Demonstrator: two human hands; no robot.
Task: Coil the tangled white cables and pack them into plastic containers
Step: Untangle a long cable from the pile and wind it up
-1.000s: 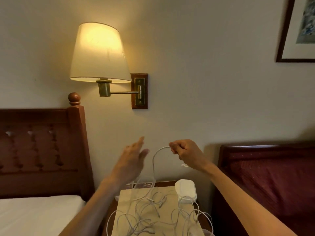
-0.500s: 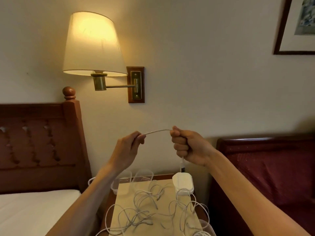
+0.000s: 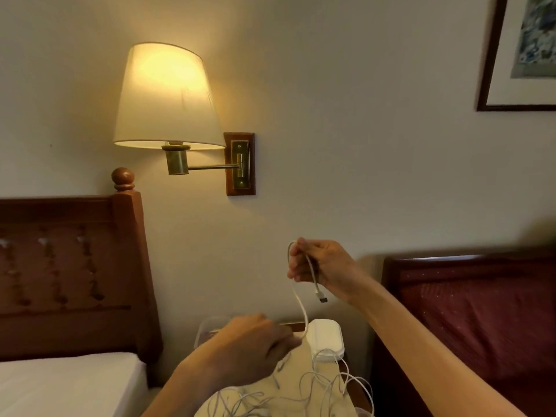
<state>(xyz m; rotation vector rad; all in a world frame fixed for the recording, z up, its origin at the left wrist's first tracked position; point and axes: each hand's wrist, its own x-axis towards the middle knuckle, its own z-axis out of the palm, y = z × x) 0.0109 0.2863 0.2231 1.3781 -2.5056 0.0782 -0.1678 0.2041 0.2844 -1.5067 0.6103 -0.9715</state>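
My right hand [image 3: 323, 266] is raised above the nightstand and pinches a white cable [image 3: 301, 305] near its end. The plug [image 3: 321, 296] dangles just below that hand. The cable runs down to my left hand [image 3: 255, 344], which is blurred, low over the nightstand, with fingers closed around it. A tangle of white cables [image 3: 316, 389] lies on a cream mat [image 3: 296, 368]. Clear plastic containers [image 3: 207, 326] show partly behind my left hand. A white lidded box [image 3: 326, 338] sits at the mat's back right.
A lit wall lamp [image 3: 165, 97] hangs above left. A wooden headboard [image 3: 69, 272] and white mattress [image 3: 66, 383] lie to the left. A dark red bed [image 3: 481, 320] stands to the right. A framed picture [image 3: 520, 52] hangs at the top right.
My left hand dropped from level with the right hand down to the nightstand, sliding along the cable. The taut horizontal stretch now hangs as a loop, and the plug dangles free.
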